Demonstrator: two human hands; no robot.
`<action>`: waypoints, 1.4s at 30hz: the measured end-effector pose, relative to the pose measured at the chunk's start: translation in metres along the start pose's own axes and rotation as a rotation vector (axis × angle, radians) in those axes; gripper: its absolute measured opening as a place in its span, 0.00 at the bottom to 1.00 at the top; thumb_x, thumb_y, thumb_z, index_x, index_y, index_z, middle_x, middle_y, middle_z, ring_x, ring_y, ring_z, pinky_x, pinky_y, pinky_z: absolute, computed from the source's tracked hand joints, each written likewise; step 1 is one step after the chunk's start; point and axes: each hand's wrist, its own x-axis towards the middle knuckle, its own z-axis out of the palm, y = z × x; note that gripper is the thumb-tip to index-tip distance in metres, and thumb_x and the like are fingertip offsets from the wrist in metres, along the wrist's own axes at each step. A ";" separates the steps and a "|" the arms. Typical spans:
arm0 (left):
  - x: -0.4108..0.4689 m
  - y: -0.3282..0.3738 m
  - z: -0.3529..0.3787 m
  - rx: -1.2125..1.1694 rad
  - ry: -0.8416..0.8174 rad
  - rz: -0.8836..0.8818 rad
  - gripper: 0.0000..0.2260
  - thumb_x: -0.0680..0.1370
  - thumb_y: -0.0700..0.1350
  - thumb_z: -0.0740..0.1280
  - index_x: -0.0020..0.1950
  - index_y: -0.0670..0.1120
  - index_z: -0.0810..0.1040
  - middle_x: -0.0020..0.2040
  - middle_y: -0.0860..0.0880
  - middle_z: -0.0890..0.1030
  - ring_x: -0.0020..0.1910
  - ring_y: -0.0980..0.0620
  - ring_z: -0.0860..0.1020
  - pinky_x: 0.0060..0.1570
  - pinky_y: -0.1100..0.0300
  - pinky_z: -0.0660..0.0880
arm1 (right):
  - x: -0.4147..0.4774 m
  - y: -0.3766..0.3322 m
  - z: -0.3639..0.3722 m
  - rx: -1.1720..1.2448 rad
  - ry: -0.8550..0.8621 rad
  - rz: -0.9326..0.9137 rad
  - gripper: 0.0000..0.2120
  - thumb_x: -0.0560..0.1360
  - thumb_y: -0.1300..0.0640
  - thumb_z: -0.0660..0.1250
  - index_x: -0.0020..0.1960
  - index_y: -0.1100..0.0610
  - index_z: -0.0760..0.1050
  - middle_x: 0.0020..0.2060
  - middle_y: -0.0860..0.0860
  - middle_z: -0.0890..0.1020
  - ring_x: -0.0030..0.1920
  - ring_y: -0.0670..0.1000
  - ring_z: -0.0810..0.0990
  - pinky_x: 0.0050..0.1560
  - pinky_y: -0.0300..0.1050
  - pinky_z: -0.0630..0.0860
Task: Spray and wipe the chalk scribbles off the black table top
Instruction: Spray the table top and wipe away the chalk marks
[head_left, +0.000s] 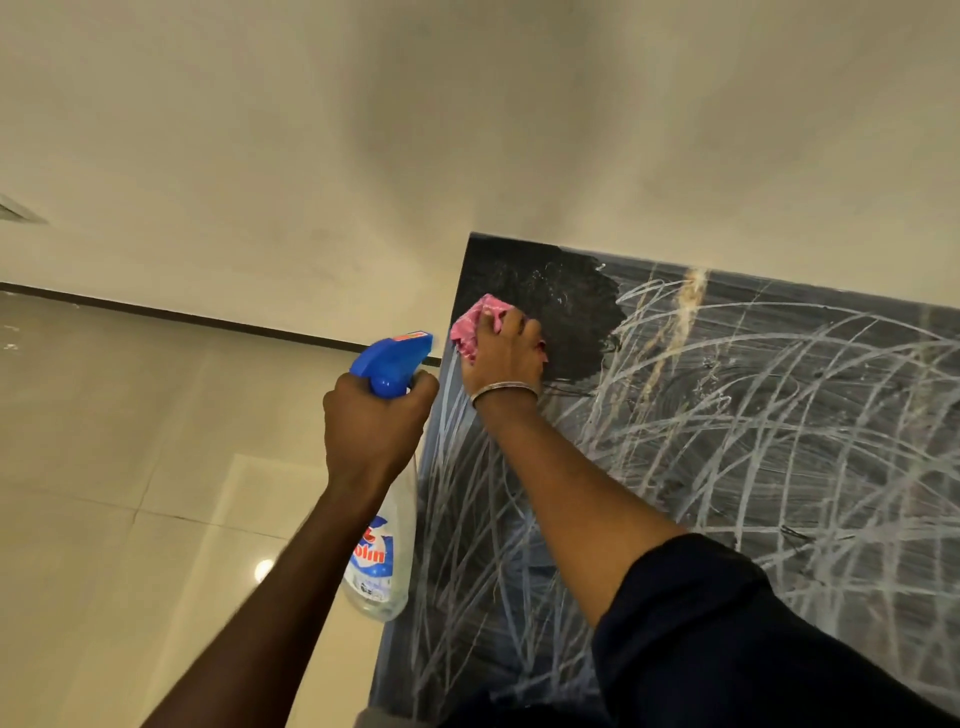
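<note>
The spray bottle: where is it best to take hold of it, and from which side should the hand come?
Grip the spray bottle at its narrow neck, just under the blue trigger head, coming from behind, opposite the nozzle. Fingers can wrap the slim neck, the wider clear body hangs below, and the trigger is within reach. The left hand holds it so.
</note>
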 end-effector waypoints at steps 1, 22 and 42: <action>0.000 0.000 -0.001 0.003 -0.008 0.004 0.09 0.75 0.43 0.70 0.40 0.54 0.72 0.34 0.36 0.78 0.34 0.36 0.80 0.41 0.41 0.81 | -0.003 -0.005 0.002 0.000 -0.002 -0.038 0.32 0.76 0.41 0.64 0.74 0.54 0.60 0.69 0.62 0.65 0.67 0.63 0.65 0.60 0.56 0.75; 0.014 -0.035 -0.051 0.020 -0.226 0.053 0.07 0.74 0.45 0.71 0.39 0.51 0.74 0.32 0.37 0.76 0.33 0.35 0.79 0.38 0.41 0.81 | -0.040 -0.033 0.028 -0.018 0.110 -0.048 0.32 0.73 0.42 0.68 0.73 0.52 0.65 0.66 0.61 0.72 0.64 0.64 0.71 0.61 0.58 0.74; 0.017 -0.023 -0.037 0.046 -0.251 0.082 0.10 0.76 0.43 0.70 0.40 0.54 0.72 0.33 0.36 0.77 0.34 0.34 0.79 0.39 0.40 0.81 | -0.050 -0.023 0.036 0.012 0.147 -0.017 0.34 0.70 0.42 0.70 0.72 0.53 0.66 0.64 0.62 0.73 0.61 0.64 0.73 0.55 0.58 0.77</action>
